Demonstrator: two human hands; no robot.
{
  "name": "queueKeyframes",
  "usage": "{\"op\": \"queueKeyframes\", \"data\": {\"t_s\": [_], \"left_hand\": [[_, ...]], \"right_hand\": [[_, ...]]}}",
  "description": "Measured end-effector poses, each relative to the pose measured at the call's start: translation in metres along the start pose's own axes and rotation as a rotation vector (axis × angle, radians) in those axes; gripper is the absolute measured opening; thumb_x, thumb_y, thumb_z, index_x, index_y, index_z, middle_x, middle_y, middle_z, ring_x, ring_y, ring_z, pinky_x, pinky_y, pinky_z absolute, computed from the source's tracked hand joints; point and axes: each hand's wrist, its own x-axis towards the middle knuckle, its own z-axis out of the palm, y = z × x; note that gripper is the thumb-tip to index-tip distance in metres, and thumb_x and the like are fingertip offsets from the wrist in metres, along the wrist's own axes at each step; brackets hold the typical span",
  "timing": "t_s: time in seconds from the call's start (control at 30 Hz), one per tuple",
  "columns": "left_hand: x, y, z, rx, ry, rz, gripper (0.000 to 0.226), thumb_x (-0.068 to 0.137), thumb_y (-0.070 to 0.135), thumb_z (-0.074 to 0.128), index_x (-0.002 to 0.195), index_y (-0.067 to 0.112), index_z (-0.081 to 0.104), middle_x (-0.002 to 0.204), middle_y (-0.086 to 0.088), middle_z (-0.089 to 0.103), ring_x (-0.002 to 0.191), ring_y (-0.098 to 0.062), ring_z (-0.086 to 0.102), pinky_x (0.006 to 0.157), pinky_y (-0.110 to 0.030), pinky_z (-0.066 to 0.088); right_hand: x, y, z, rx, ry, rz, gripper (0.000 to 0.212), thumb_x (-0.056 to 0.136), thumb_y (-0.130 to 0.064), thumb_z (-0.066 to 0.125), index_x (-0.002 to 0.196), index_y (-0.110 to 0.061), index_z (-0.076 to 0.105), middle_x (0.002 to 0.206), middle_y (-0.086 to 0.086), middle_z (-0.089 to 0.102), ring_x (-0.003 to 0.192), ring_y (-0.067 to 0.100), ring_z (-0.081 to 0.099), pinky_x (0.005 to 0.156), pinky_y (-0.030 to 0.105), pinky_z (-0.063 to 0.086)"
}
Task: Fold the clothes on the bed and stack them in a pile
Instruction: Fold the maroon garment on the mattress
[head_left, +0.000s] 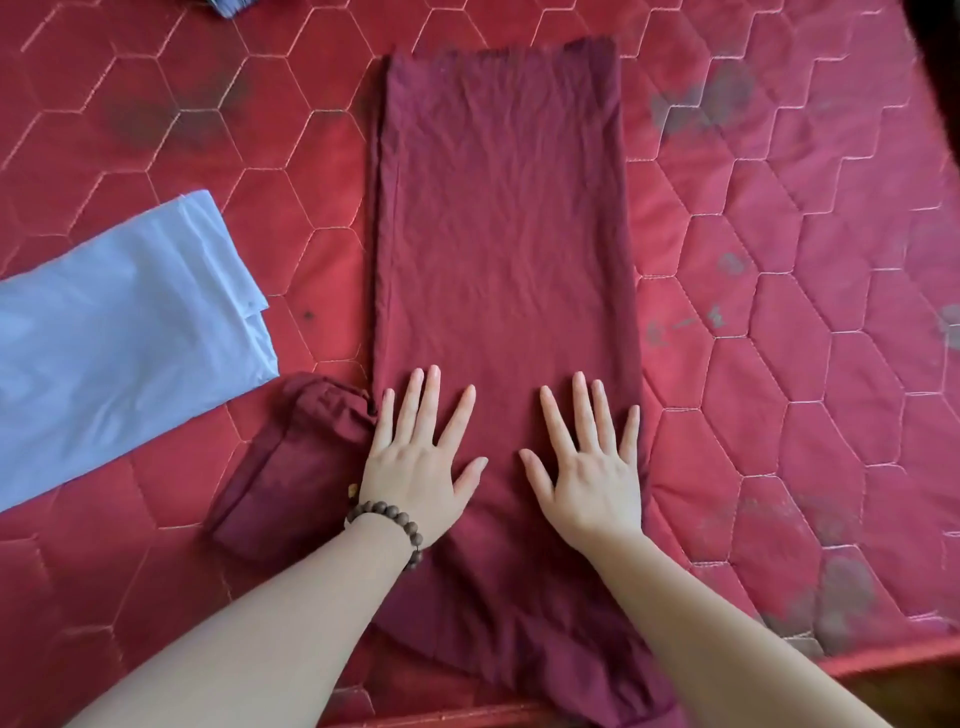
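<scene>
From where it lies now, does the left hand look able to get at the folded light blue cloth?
Probably yes. The left hand rests flat on the maroon garment, holding nothing; the light blue cloth lies on its side with only bare mattress between.

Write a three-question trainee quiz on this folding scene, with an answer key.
1. True or false: both hands lie flat with straight fingers on the maroon garment.
2. Which wrist wears the beaded bracelet? A) left B) right C) neither
3. Fill in: the folded light blue cloth lies to the ____ of the maroon garment.

Key
1. True: the left hand and right hand are spread palm-down on its near part.
2. A, the left wrist.
3. Left; it rests apart from the garment on the red quilted mattress, while a maroon sleeve sticks out beside the left hand.
</scene>
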Motion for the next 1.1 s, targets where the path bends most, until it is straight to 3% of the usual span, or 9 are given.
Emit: {"op": "queueKeyframes", "data": {"t_s": [0.3,0.5,0.7,0.77,0.83,0.9,1.0,1.1], "left_hand": [[-0.073,-0.055,0.02,0.011,-0.004,0.05,0.07,0.091,0.057,0.028,0.153,0.029,0.012,0.161,-0.013,0.005,0.148,-0.029,0.01,0.117,-0.054,0.014],[-0.104,-0.119,0.019,0.051,-0.049,0.082,0.07,0.093,0.06,0.022,0.154,0.029,0.009,0.162,-0.013,0.005,0.149,-0.028,0.008,0.119,-0.051,0.012],[-0.12,-0.154,0.013,0.105,-0.133,0.36,0.094,0.079,0.081,0.03,0.154,0.03,0.008,0.162,-0.009,-0.002,0.15,-0.026,-0.001,0.118,-0.052,0.006],[-0.119,-0.162,0.009,0.097,-0.115,0.426,0.082,0.085,0.069,0.038,0.154,0.031,0.012,0.162,-0.007,0.003,0.15,-0.024,0.003,0.119,-0.05,0.006],[-0.116,-0.166,0.003,0.082,-0.076,0.457,0.071,0.087,0.034,0.053,0.152,0.028,0.023,0.161,-0.006,0.016,0.148,-0.024,0.015,0.119,-0.048,0.014],[-0.112,-0.168,-0.004,0.075,-0.03,0.481,0.074,0.079,0.002,0.051,0.148,0.023,0.035,0.156,-0.006,0.03,0.144,-0.025,0.029,0.116,-0.047,0.028],[-0.107,-0.169,-0.013,0.038,0.056,0.533,0.071,0.076,-0.005,0.027,0.137,0.018,0.053,0.144,-0.007,0.049,0.132,-0.025,0.048,0.103,-0.044,0.044],[-0.1,-0.162,-0.024,0.038,0.135,0.565,0.055,0.078,0.0,0.03,0.112,0.014,0.072,0.121,-0.005,0.068,0.114,-0.022,0.064,0.094,-0.043,0.05]], "right_hand": [[-0.074,-0.025,0.014,-0.018,-0.071,0.04,0.063,0.095,-0.052,0.03,0.153,-0.032,0.013,0.161,0.006,0.013,0.149,0.025,0.005,0.117,0.059,0.007],[-0.083,-0.079,0.018,0.032,-0.073,-0.082,0.061,0.096,-0.048,0.033,0.152,-0.03,0.018,0.161,0.005,0.015,0.149,0.025,0.008,0.116,0.061,0.01],[-0.082,-0.15,0.027,0.081,-0.09,-0.293,0.071,0.095,-0.057,0.034,0.154,-0.02,0.019,0.162,0.004,0.01,0.15,0.021,0.003,0.118,0.057,0.005],[-0.084,-0.165,0.031,0.044,-0.129,-0.352,0.08,0.091,-0.065,0.035,0.154,-0.017,0.019,0.162,0.004,0.009,0.15,0.021,0.002,0.117,0.059,0.006],[-0.085,-0.172,0.033,0.005,-0.159,-0.343,0.087,0.087,-0.069,0.036,0.154,-0.016,0.018,0.162,0.005,0.008,0.15,0.022,0.001,0.116,0.06,0.005],[-0.086,-0.177,0.033,-0.011,-0.173,-0.309,0.088,0.086,-0.069,0.038,0.153,-0.015,0.02,0.162,0.006,0.01,0.15,0.024,0.002,0.116,0.061,0.004],[-0.087,-0.189,0.029,-0.005,-0.154,-0.26,0.084,0.086,-0.062,0.042,0.15,-0.01,0.029,0.159,0.012,0.021,0.149,0.029,0.011,0.116,0.062,0.005],[-0.084,-0.208,0.021,0.045,-0.093,-0.2,0.078,0.082,-0.049,0.056,0.144,-0.005,0.039,0.15,0.018,0.038,0.143,0.033,0.027,0.114,0.064,0.01]]}}
